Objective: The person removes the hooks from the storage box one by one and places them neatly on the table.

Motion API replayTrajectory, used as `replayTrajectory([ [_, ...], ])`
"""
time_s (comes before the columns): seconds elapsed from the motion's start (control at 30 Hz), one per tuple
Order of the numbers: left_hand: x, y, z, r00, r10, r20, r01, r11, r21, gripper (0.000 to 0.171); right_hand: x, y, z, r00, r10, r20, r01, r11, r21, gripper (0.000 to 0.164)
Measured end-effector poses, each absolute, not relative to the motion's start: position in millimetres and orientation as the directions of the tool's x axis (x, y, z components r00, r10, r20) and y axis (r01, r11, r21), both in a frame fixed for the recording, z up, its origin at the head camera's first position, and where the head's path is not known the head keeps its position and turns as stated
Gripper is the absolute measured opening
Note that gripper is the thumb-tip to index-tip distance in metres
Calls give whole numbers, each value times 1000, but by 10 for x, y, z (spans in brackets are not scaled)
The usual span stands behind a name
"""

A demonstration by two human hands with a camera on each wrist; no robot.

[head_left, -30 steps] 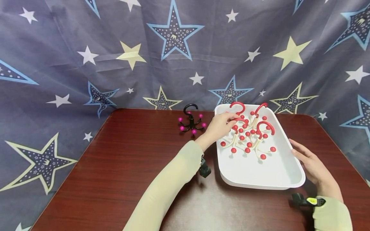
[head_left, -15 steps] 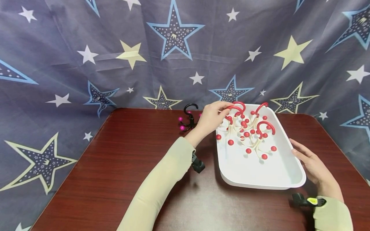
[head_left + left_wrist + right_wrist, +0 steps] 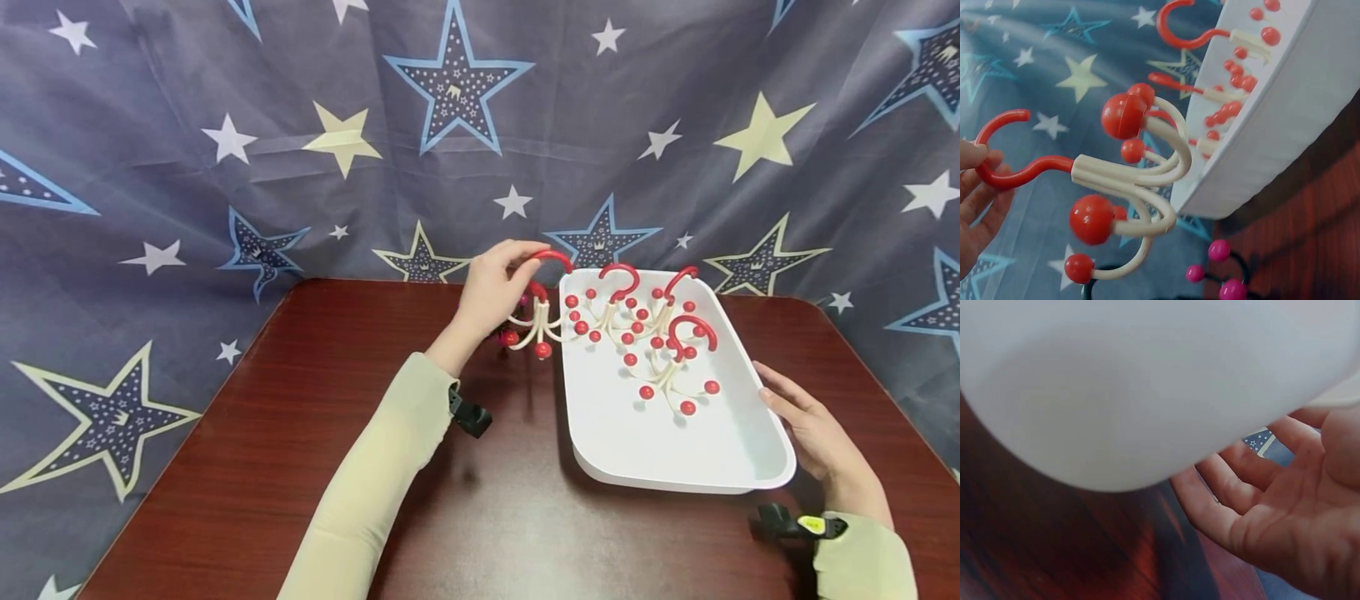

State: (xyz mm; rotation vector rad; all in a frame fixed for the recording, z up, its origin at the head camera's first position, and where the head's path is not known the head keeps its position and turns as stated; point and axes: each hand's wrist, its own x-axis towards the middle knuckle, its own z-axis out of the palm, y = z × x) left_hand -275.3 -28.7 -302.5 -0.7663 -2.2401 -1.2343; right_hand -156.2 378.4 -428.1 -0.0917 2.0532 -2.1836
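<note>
Left of the white rectangular tray (image 3: pixel 675 454), the left hand (image 3: pixel 491 287) pinches a red-balled cream plastic hanger (image 3: pixel 541 314) by its hook; the right hand (image 3: pixel 821 433) rests relaxed fingers against the tray. The hanger should clear the rim.

No words, brand or number can be read. A small yellow label (image 3: pixel 812 524) sits on the black strap (image 3: pixel 834 526) at the right wrist; it seems to carry dark marks, too small to make out. The only clear signs are little crowns printed inside large stars on the cloth (image 3: pixel 172 100) at the back: one in the blue-edged star (image 3: pixel 459 87) at upper middle, one in the yellow-edged star (image 3: pixel 112 417) at lower left, and smaller ones in the stars just above the worktop's (image 3: pixel 300 358) far edge.
</note>
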Motion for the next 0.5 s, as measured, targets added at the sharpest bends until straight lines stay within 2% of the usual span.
replayTrajectory([
  [0.5,-2843,-940,-3060,-767,43,641,594,427,682,18,-1557,3773,-4263,-991,-118,-70,74,-36,-997,43],
])
